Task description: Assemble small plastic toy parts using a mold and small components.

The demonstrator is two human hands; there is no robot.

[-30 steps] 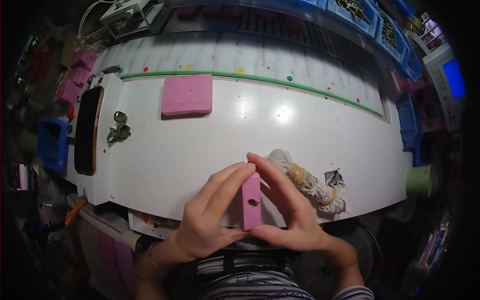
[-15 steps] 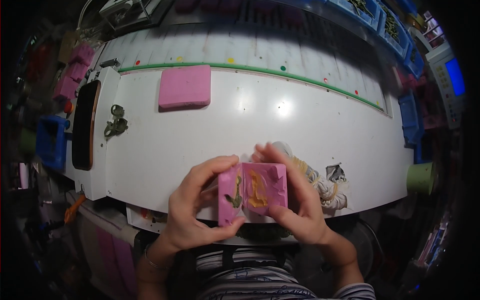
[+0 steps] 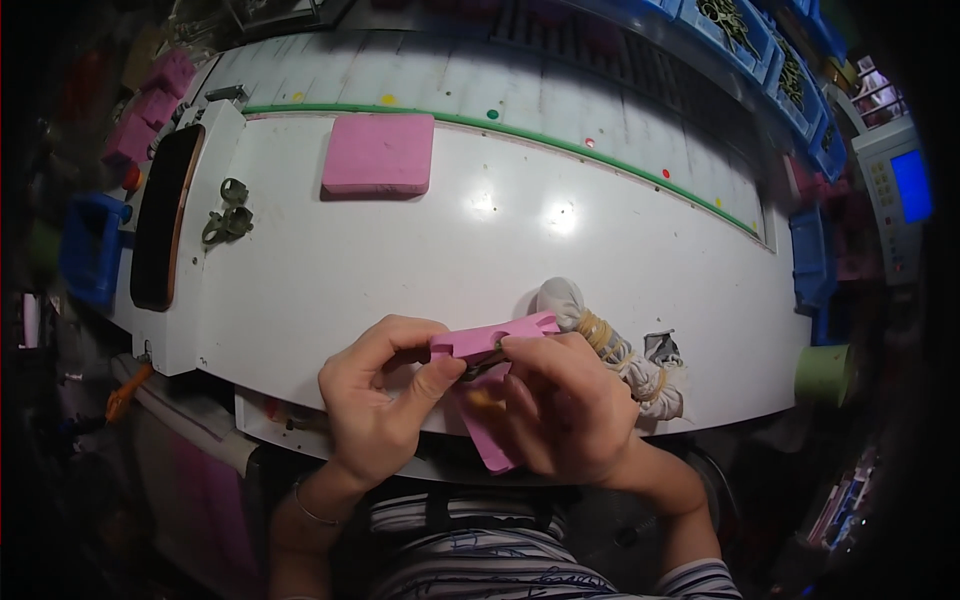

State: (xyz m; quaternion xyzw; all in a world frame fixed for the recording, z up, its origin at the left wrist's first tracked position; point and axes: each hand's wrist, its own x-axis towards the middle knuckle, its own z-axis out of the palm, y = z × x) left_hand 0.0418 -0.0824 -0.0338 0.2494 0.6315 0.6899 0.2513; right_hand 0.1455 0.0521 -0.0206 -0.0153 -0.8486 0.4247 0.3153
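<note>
My left hand (image 3: 375, 395) grips one half of a pink rubber mould (image 3: 470, 342) over the bench's front edge, thumb on its near side. My right hand (image 3: 570, 410) is closed at the same half's right side, thumb and forefinger pinching near its edge. Under it hangs the other half of the mould (image 3: 490, 440), partly behind the right fingers. A bit of yellow shows on its inner face, blurred. Something dark green is visible between the halves, too covered by fingers to make out fully.
A closed pink block (image 3: 378, 155) lies at the back left. Green metal-like pieces (image 3: 230, 212) sit beside a dark phone (image 3: 168, 215). A cloth bundle tied with rubber bands (image 3: 605, 345) lies near my right hand. Blue trays (image 3: 735, 30) hold several greenish pieces; a green cup (image 3: 826, 375) stands right.
The mould, held spread like a book with both inner faces up, is now tilted, one half raised nearly edge-on and the other hanging below. My right fingers have moved onto its edge.
</note>
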